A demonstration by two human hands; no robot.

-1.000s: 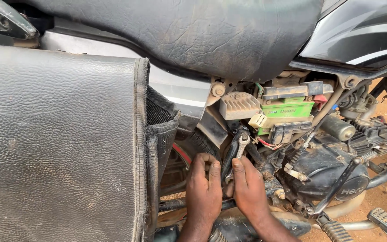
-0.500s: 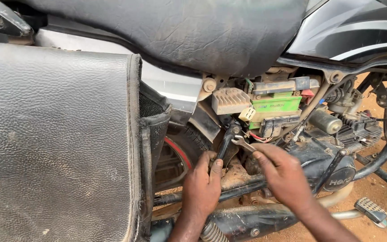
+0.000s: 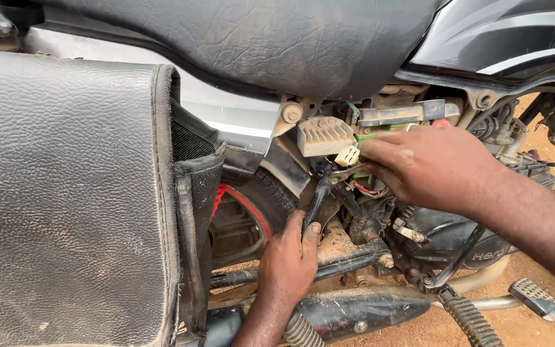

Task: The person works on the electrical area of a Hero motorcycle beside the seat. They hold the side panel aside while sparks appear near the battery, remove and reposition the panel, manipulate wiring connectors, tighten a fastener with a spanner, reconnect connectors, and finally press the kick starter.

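The left hand [image 3: 287, 260] grips a dark spanner [image 3: 318, 200] below the seat [image 3: 258, 38], fingers clamped on its shaft. The right hand [image 3: 428, 164] pinches a cream connector [image 3: 347, 155] beside the ribbed unit [image 3: 322, 135].

saddlebag [image 3: 65, 199] left of wheel [image 3: 252, 205], seat [image 3: 258, 45] above

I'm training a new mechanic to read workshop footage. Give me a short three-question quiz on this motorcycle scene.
1. True or false: the left hand grips a dark tool below the seat.
2. The right hand is at: A) the footpeg, B) the cream connector beside the ribbed grey unit, C) the saddlebag.
3. What colour is the stripe on the rear wheel?

Key: 1 true; 2 B; 3 red.
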